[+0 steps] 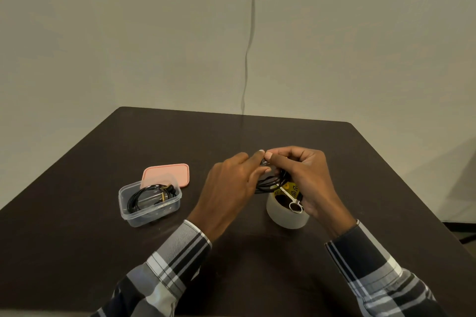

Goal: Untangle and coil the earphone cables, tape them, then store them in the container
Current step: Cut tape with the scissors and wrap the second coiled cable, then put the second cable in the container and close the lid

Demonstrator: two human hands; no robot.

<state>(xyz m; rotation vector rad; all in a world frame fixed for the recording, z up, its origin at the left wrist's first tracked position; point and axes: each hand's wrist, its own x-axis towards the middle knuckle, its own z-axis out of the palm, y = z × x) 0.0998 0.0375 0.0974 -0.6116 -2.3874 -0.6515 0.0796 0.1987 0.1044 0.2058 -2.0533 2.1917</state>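
A dark brown table (180, 141) with rounded corners stands against a plain pale wall (128, 33), down which a thin grey cable (249, 41) hangs to the table's far edge. On the left part of the table sits a clear rectangular plastic container (150, 200), uncovered, holding a coiled black earphone cable (149, 197) with a small yellowish band on it. The container's pink rectangular lid (167, 175) lies flat on the table just behind it, partly hidden by the container's far rim. To the right of centre stands a wide roll of translucent tape (286, 213) with a yellow printed core, resting on its flat side. The second bundle of black earphone cable (270, 183) is held above the tape roll and partly screens the roll's top opening; a white strip with a small ring end (295, 204) hangs from the bundle over the roll. The left hand (229, 192) approaches from the lower left, back of the hand upward, its fingers pinching at the top of the bundle. The right hand (309, 183) comes from the lower right, its fingers curled around the coiled loops, thumb tip meeting the left hand's fingertip above the bundle. A small shiny item between the fingertips is too small to identify. Both forearms wear plaid sleeves (175, 262) of dark and white check.
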